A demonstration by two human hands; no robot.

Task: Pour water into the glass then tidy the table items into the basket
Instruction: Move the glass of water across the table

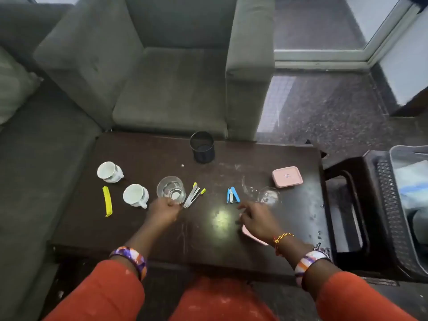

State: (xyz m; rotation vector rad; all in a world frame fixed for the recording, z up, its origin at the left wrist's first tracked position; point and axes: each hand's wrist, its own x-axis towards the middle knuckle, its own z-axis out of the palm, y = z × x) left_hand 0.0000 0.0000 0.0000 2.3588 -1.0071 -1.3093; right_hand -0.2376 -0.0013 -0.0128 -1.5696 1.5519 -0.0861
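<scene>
A clear drinking glass [171, 189] stands left of centre on the dark wooden table [139, 228]. My left hand [163, 213] has its fingertips curled on the glass's near side. A second clear glass vessel [262, 193] sits right of centre, blurred. Just in front of it, my right hand [257, 220] hovers with its fingers spread toward a blue clip [232, 195]. Part of a flat pink piece [253, 237] shows under that palm. The dark woven basket [391, 205] stands off the table's right end.
Two white cups [110, 172] [136, 195], a yellow clip [107, 201] and white-and-green clips [194, 195] lie on the left half. A black mesh cup [202, 147] stands at the far edge, a pink lidded box [287, 176] at the right. A grey armchair [169, 89] is behind.
</scene>
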